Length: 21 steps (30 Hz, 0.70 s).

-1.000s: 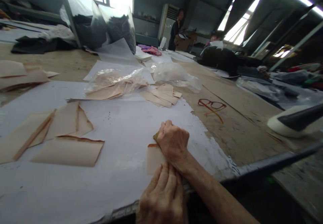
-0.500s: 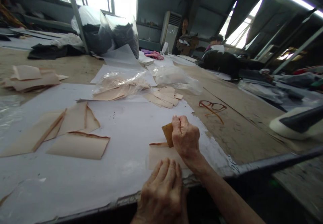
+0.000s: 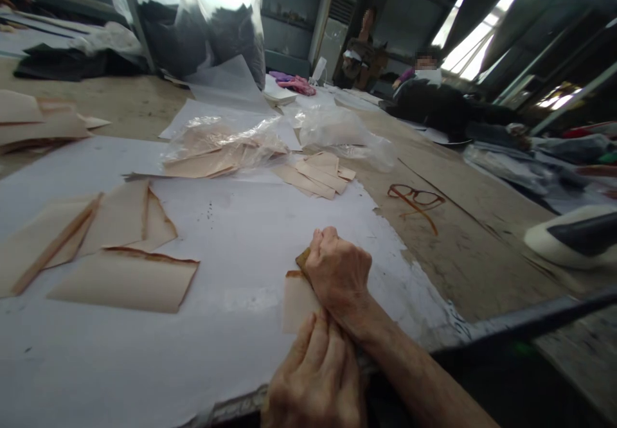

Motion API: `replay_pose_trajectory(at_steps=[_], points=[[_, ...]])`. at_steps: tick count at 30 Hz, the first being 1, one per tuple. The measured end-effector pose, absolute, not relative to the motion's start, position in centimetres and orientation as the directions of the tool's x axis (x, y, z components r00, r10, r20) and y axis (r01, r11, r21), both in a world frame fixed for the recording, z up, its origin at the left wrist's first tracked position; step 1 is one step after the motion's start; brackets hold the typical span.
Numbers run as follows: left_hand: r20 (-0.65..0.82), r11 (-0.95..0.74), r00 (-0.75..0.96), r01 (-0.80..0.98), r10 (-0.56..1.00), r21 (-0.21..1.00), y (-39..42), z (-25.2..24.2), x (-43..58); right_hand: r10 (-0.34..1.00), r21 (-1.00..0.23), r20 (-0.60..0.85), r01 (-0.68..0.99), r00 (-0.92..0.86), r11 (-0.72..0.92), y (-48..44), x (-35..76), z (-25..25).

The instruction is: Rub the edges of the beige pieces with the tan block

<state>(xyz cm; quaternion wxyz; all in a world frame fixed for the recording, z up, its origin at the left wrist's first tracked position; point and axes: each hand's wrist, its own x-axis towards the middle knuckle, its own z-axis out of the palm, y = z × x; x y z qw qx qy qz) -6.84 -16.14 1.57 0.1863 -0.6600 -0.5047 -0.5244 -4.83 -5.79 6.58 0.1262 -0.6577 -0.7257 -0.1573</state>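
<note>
My right hand is closed in a fist on a small tan scraper-like piece, pressed against a beige cut leather piece lying on white paper near the table's front edge. My left hand lies flat with its fingertips holding down the near edge of that same beige piece. The right hand covers much of the piece and most of the tan tool.
Several beige pieces with brown edges lie to the left on the white paper. A clear bag of pieces and a loose stack sit further back. Brown glasses rest on the wooden table. Two people are at the far end.
My right hand swung from the piece's left edge out to the right with the tan tool showing, then came back down over the left edge. My left hand stayed pressing.
</note>
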Motion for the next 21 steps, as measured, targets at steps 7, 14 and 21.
replay_pose_trajectory(at_steps=[7,14,21], points=[[0.877,-0.411,-0.057,0.868,0.477,0.28,-16.1,1.4,-6.9,0.869,0.049,0.483,0.994,-0.108,0.097,-4.1,-6.2,5.7],[0.83,-0.417,0.103,0.894,0.547,0.164,-16.6,2.2,-8.0,0.866,-0.179,0.485,0.983,0.124,-0.04,-2.0,-5.6,7.1],[0.756,-0.43,0.138,0.88,0.639,0.203,-17.0,2.3,-8.1,0.887,-0.168,0.452,0.969,-0.089,0.183,-6.1,-2.8,8.6]])
